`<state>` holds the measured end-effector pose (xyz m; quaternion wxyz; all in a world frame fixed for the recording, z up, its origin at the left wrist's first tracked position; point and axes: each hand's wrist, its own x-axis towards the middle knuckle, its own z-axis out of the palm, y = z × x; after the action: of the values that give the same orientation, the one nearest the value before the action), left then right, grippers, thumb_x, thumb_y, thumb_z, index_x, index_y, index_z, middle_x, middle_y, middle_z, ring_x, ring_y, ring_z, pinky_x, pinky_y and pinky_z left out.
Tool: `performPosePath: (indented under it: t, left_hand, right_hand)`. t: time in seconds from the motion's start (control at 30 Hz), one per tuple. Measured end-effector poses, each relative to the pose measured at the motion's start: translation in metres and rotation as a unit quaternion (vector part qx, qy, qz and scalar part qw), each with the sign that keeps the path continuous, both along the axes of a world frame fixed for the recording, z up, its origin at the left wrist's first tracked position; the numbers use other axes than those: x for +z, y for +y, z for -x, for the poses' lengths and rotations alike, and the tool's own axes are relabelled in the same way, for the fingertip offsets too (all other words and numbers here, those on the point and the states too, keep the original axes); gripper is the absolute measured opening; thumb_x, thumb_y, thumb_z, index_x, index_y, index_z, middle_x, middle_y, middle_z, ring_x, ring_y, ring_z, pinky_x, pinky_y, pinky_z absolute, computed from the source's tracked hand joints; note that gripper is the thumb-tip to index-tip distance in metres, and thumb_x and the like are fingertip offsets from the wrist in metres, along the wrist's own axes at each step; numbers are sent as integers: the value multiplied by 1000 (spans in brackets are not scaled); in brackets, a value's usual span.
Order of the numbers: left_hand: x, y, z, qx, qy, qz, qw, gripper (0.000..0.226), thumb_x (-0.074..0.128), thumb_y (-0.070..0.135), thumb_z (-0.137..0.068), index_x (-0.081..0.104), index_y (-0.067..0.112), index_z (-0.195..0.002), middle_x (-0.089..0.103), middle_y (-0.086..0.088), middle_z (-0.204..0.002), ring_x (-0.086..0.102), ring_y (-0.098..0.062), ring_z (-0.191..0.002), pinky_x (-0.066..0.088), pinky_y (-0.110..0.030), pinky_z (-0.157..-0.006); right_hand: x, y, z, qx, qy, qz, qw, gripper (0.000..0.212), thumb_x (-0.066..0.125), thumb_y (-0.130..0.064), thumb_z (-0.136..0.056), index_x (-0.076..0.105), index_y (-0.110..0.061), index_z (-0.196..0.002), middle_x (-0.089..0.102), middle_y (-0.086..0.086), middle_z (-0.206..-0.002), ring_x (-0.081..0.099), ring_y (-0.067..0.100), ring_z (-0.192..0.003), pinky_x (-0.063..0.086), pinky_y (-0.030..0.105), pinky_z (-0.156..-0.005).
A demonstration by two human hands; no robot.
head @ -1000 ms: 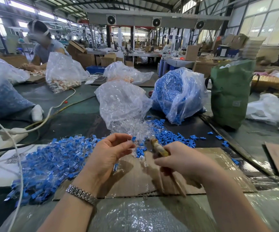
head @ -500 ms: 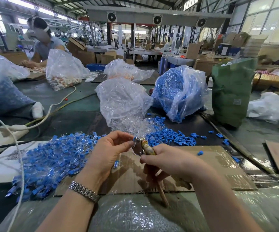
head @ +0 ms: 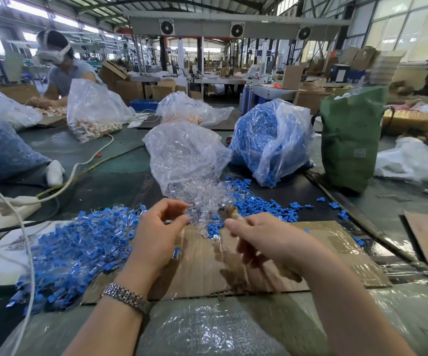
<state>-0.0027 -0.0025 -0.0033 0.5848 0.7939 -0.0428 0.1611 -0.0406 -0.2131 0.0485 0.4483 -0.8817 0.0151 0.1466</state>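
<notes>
Your R hand (head: 266, 240) grips the wooden-handled tool (head: 232, 211). L hand (head: 159, 232) curls at the clear caps (head: 207, 199) just beyond the cardboard (head: 323, 253); can't tell if it's pinching one. Caps prob. tiny, light, slick: pinch sides w/ thumb + index.

A tall green sack (head: 348, 140) stands upright. Just left of it sits a clear bag of blue bits (head: 266, 140). On its right lies some crumpled white plastic (head: 413, 160). Behind it is a yellow box (head: 407, 122). Far to its left, a person in a white headset (head: 61, 70) sits working.
</notes>
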Motion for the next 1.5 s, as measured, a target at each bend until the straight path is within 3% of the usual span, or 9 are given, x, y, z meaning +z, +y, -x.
performPosePath:
  t: [0.1, 0.2, 0.4, 0.63, 0.83, 1.0, 1.2, 1.33, 1.5]
  left_hand:
    - [-6, 5, -4, 144, -43, -178, 972, 24, 69, 4, -88, 69, 27, -93, 58, 8, -96, 57, -15, -96, 51, -37, -85]
    - [-10, 0, -4, 143, -94, -268, 948, 27, 67, 3, -85, 70, 26, -100, 50, 8, -99, 44, -12, -100, 40, -38, -92]
    - [-14, -19, 2, -75, -120, -396, 907, 35, 57, 24, -96, 65, 46, -122, 46, 19, -111, 37, -3, -106, 37, -27, -101]
    - [-14, -23, 2, -82, -110, -456, 879, 31, 49, 54, -94, 71, 42, -113, 50, 19, -110, 35, -6, -101, 37, -29, -91]
    - [-16, -18, 1, -70, -94, -381, 917, 5, 62, 37, -96, 65, 36, -99, 55, 24, -93, 51, 5, -91, 48, -24, -91]
    - [-9, -14, 2, -53, -49, -229, 971, 7, 68, 28, -90, 65, 33, -86, 66, 14, -77, 61, 1, -71, 51, -17, -61]
    - [-5, -13, 6, -58, 2, -190, 980, 8, 72, 23, -91, 67, 28, -88, 69, 8, -82, 67, -8, -77, 61, -31, -72]
    - [-2, -9, 3, -76, 33, -103, 991, 14, 71, 21, -93, 73, 30, -104, 75, 11, -93, 70, -4, -87, 59, -21, -76]
    - [1, -5, 3, -138, 100, 62, 983, 18, 68, 12, -93, 78, 27, -98, 78, 4, -94, 72, -8, -85, 56, -16, -67]
  right_hand:
    - [-3, -19, -10, -74, -60, 193, 977, 36, 57, -49, -97, 55, -19, -77, 61, 0, -76, 58, 18, -66, 45, 27, -55]
    - [-19, -27, -15, -98, -59, 324, 939, 35, 57, -51, -95, 50, -19, -82, 57, 9, -106, 60, 26, -86, 49, 35, -77]
    - [-37, -22, -18, -128, -71, 402, 904, 55, 56, -62, -93, 54, -17, -126, 46, 12, -134, 42, 31, -126, 42, 47, -102]
    - [-28, -1, -41, -75, -195, 403, 891, 25, 54, -24, -100, 57, -25, -125, 52, 1, -127, 40, 24, -125, 34, 49, -100]
    - [-33, 13, -58, -45, -170, 460, 870, 30, 46, -6, -94, 64, -21, -113, 59, 2, -116, 41, 26, -118, 31, 53, -102]
    - [-39, 13, -63, -55, -189, 463, 864, 21, 45, -5, -95, 60, -21, -97, 59, 2, -100, 41, 25, -111, 32, 52, -98]
    - [-45, 12, -63, -49, -206, 436, 875, 15, 46, -12, -100, 54, -25, -99, 57, -2, -94, 43, 24, -109, 30, 51, -97]
    - [-47, 10, -58, -58, -228, 410, 881, 17, 48, -20, -103, 63, -28, -103, 60, -3, -102, 42, 23, -110, 29, 47, -93]
    - [-41, 10, -46, -89, -283, 75, 952, 4, 71, -28, -93, 70, -29, -89, 69, -12, -88, 57, 7, -93, 42, 31, -90]
